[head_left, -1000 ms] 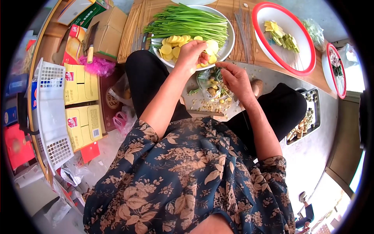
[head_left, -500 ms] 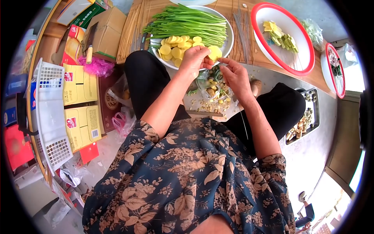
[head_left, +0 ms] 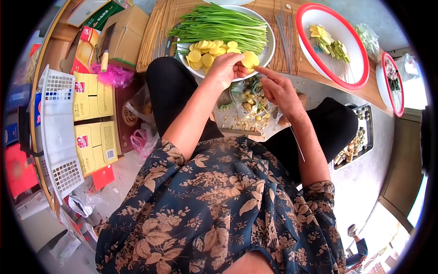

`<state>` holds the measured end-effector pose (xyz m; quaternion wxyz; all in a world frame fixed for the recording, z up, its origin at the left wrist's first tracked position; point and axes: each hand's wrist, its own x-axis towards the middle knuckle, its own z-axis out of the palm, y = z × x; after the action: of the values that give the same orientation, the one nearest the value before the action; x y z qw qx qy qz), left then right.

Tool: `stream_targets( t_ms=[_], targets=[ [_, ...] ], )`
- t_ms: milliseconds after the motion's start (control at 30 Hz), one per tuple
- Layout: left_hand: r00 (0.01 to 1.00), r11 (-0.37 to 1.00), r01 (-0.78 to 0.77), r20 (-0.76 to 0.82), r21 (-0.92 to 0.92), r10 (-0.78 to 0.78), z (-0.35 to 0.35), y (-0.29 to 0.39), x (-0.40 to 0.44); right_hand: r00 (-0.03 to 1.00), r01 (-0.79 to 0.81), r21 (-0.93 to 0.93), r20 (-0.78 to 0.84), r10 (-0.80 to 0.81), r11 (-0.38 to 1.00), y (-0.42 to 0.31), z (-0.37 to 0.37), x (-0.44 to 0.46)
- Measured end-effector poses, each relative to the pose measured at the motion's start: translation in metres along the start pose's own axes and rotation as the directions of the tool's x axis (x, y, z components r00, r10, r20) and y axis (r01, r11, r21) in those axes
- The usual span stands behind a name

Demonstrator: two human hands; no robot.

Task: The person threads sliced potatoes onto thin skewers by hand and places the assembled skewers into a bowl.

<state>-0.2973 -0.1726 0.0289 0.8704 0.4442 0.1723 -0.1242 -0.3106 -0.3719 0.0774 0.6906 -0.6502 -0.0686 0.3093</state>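
Note:
Between the fingertips of my left hand (head_left: 226, 69) is a round yellow potato slice (head_left: 250, 60), held up at the near rim of a white plate (head_left: 271, 49). My right hand (head_left: 279, 91) is closed around a thin skewer (head_left: 298, 145), whose tail sticks out below the wrist along the forearm. Its index finger reaches to the slice's right edge; the skewer's tip is hidden. More potato slices (head_left: 207, 60) lie on the plate beside my left hand, with a heap of green chives (head_left: 223, 28) behind them.
Bare skewers (head_left: 157, 34) lie on the wooden table left of the plate. To the right stand a red-rimmed bowl (head_left: 299, 34) with skewered slices and a smaller red-rimmed bowl (head_left: 381, 84). Scraps and a plastic bag (head_left: 250, 102) are below my hands. A tray (head_left: 372, 137) of skewered pieces sits lower right.
My right hand has shifted slightly right and down, its index finger now stretched to the slice. The skewer's tail has swung right, towards the forearm. My left hand stays nearly in place.

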Motion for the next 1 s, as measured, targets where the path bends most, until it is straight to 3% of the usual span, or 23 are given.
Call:
stream_targets(
  t_ms=[100,267,1000],
  targets=[
    [0.998,0.998,0.058,-0.031,-0.030,-0.058,-0.001,0.005,-0.003,0.999,-0.009,-0.017,0.040,0.010,1.000,-0.004,-0.004,-0.002],
    [0.973,0.973,0.209,0.119,-0.095,-0.197,-0.005,0.017,-0.005,0.995,0.044,-0.060,0.087,-0.039,0.997,-0.001,-0.002,-0.005],
    [0.913,0.926,0.351,0.270,-0.137,-0.306,-0.005,0.035,-0.002,0.996,0.091,0.078,0.018,-0.093,0.993,0.003,0.005,-0.005]
  ],
)
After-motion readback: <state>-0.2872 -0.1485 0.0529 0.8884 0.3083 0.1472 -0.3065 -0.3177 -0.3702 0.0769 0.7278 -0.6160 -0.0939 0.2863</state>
